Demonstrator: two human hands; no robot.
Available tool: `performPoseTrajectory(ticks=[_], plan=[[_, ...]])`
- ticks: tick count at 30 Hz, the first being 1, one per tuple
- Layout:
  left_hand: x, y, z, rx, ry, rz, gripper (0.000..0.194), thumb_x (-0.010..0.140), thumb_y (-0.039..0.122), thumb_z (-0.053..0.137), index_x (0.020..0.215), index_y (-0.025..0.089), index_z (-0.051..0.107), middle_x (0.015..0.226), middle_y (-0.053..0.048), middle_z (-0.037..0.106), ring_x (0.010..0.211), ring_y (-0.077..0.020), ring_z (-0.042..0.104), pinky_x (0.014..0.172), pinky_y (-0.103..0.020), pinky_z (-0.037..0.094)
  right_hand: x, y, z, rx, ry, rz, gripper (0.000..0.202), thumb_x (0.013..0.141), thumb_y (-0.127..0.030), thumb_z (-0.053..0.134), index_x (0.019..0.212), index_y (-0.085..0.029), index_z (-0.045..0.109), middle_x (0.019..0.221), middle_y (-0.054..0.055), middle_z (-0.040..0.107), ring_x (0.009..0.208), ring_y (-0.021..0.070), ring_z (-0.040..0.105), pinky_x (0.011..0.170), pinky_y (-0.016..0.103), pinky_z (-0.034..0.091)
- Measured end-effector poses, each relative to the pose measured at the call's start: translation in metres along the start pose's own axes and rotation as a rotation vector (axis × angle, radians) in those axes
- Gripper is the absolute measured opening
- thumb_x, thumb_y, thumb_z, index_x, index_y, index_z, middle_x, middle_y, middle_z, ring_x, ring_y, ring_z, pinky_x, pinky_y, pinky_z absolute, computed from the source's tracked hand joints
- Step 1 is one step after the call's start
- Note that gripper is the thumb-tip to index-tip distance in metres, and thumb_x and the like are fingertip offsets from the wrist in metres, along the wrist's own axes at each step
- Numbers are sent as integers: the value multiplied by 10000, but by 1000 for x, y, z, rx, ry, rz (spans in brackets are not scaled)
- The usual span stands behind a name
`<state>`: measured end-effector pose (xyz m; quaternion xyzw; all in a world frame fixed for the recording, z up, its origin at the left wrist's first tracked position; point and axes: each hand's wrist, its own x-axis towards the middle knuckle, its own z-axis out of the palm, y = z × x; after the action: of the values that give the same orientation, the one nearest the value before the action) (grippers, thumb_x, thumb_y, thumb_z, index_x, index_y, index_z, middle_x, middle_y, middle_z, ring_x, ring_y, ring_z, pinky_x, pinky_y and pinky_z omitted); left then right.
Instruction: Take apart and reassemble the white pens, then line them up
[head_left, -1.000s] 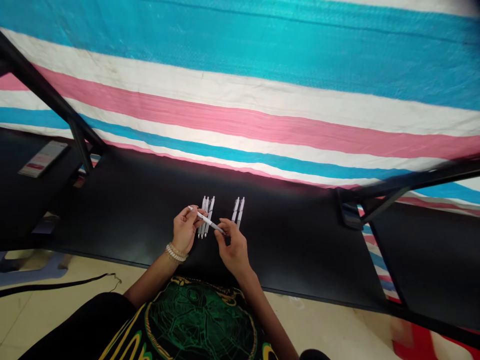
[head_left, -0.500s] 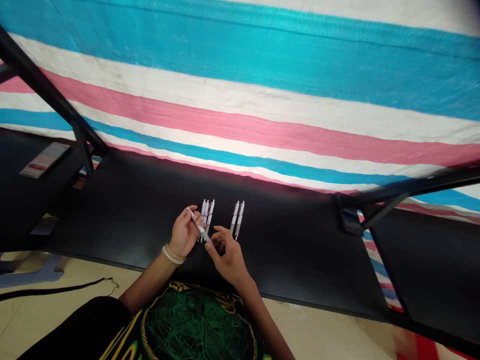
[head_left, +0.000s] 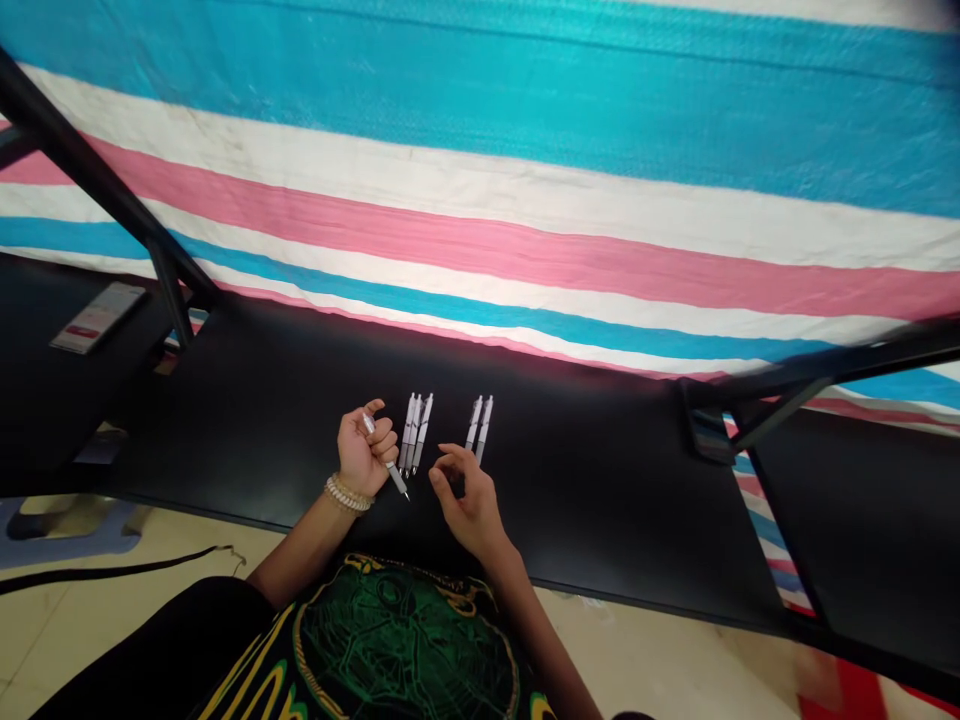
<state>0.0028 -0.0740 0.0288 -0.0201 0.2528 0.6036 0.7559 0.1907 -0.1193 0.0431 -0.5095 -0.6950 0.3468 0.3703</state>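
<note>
My left hand (head_left: 366, 448) is closed around a white and grey pen (head_left: 397, 480), its fingers curled over the barrel and the tip pointing down to the right. Just right of that hand, three similar pens (head_left: 417, 432) lie side by side on the black table (head_left: 585, 480). Two more white and grey pens (head_left: 480, 425) lie further right, their lower ends partly hidden by my right hand (head_left: 469, 500). That right hand hovers in front of the pair with thumb and fingers apart, nothing between them.
A striped blue, white and pink sheet (head_left: 480, 250) rises behind the table. Black metal braces (head_left: 169, 290) stand at both table ends. On the left table lies a flat printed packet (head_left: 97, 318). A dark phone-like object (head_left: 709, 435) sits by the right brace.
My right hand has let go of the pen's lower end and moved right. The left hand has curled its fingers around the pen, which now points more steeply downward.
</note>
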Motion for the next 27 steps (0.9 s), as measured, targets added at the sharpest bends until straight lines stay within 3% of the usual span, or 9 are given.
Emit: performPoseTrajectory(ticks=[11,16,19,23,25,27], plan=[[1,-1,7,52,6,8,113,862,318,553,893,213,579,503,96,190,367,-63,180,375,-193,111,-1,0,-1,-9,-4,1,288,956,-296,557,1230,-212,531,884,25,677,771,159,637,753,306,533],[0,-14,15,80,-8,30,287,911,471,562,858,188,571,557,69,317,430,-66,295,450,-199,297,-2,-6,0,-34,-194,-77,292,947,-300,578,1231,-233,601,945,44,657,800,158,628,720,280,520],[-4,-22,20,103,-51,-15,276,913,453,574,870,180,586,594,49,375,477,-79,374,502,-216,372,-3,-9,6,-17,-278,-111,216,965,-249,523,1115,-232,677,925,44,636,748,137,611,658,249,498],[-8,-26,22,213,-112,-47,353,907,480,577,1014,156,666,720,-21,562,652,-136,577,663,-279,492,-6,-5,12,-3,-179,-89,186,940,-208,525,1005,-215,699,782,11,591,632,115,559,571,229,457],[-7,-24,20,379,-115,11,397,877,464,639,1116,150,686,943,-95,673,893,-204,659,805,-321,515,-5,0,11,-30,-73,-73,170,924,-210,538,972,-213,700,750,3,583,607,113,544,562,232,452],[-4,-21,16,566,-94,125,386,825,378,730,1141,157,700,1158,-132,679,1073,-246,647,898,-339,503,-1,7,7,-92,42,-49,165,915,-214,541,958,-208,700,744,5,589,586,114,534,562,240,450]])
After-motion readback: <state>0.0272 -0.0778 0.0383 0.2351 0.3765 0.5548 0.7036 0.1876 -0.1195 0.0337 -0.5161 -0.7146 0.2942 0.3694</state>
